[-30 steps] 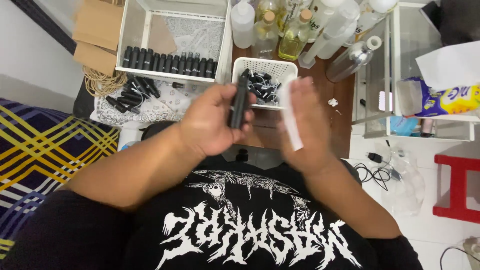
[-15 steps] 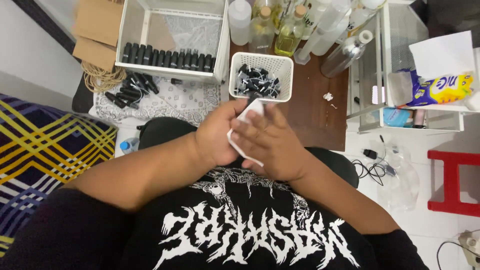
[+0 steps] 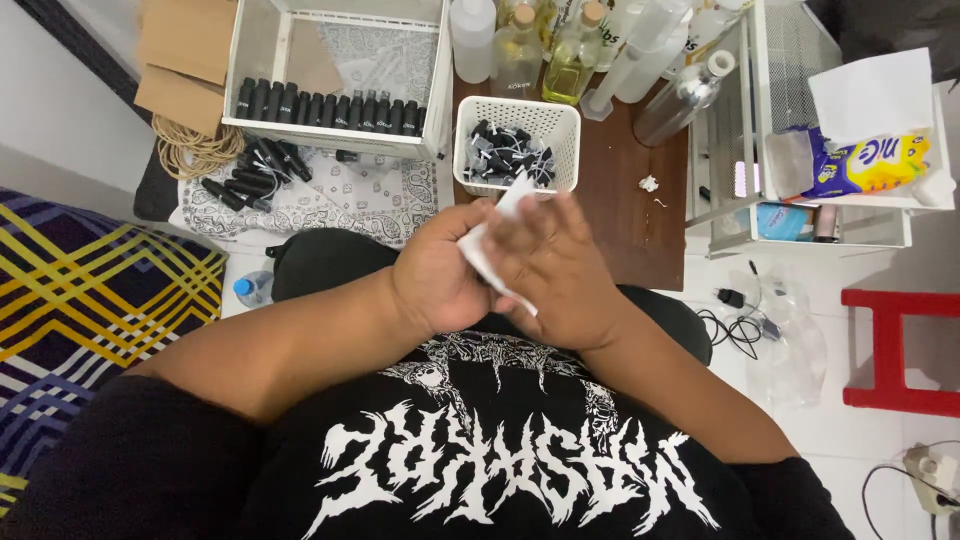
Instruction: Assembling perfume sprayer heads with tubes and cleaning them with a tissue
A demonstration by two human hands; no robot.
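Even, fairly bright indoor light fills the view, with soft, faint shadows under the white basket and the arms, and no single lamp direction to make out. Small highlights glint on the clear bottles at the top, and the white floor at right looks slightly washed out. The right hand is motion-blurred at its fingers, while the worktop things stay sharp.

White paper strip, pressed between both palms, upper end protruding
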